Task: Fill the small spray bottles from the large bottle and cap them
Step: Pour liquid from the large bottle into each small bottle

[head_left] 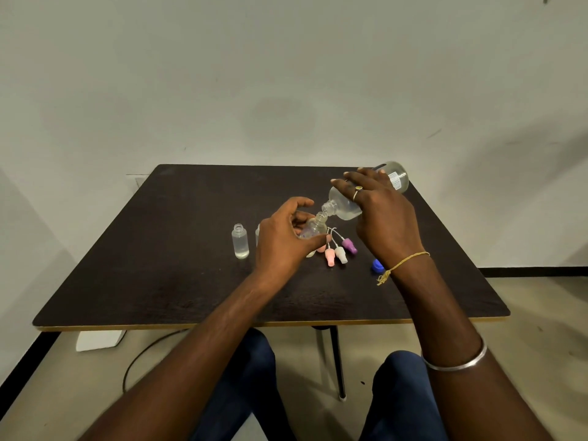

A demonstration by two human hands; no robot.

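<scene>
1. gripping the large bottle (348,203) from above with the right hand (381,214), fingers spread and curled over its body. tipped neck-down to the left, base raised toward the far edge of the table (143,281), presumably to send the liquid to the mouth.
2. holding one small spray bottle (313,230) in the left hand (283,241), thumb and fingers wrapped round it. lifted off the table and leaning, open neck brought right up to the large mouth, likely to keep the pour short and limit spills.
3. mouth against mouth, or nearly so: cannot tell whether touching, nor whether liquid is running.
4. standing upright to the left, apart from the pouring: an uncapped small bottle (240,241) with clear liquid inside, seemingly filled and parked out of the way. just behind the left hand, a second small bottle (257,232), mostly hidden.
5. lying in a cluster just below the pour, dip tubes pointing away: a pink spray cap (330,257), a white spray cap (340,254) and a purple spray cap (349,246). close at hand for capping, though by judgement also in the drip path.
6. resting near the right wrist: a blue cap (377,265), probably the large bottle's own lid, set aside for pouring.
7. judged stage: filling under way, with no capped bottle in view.
</scene>
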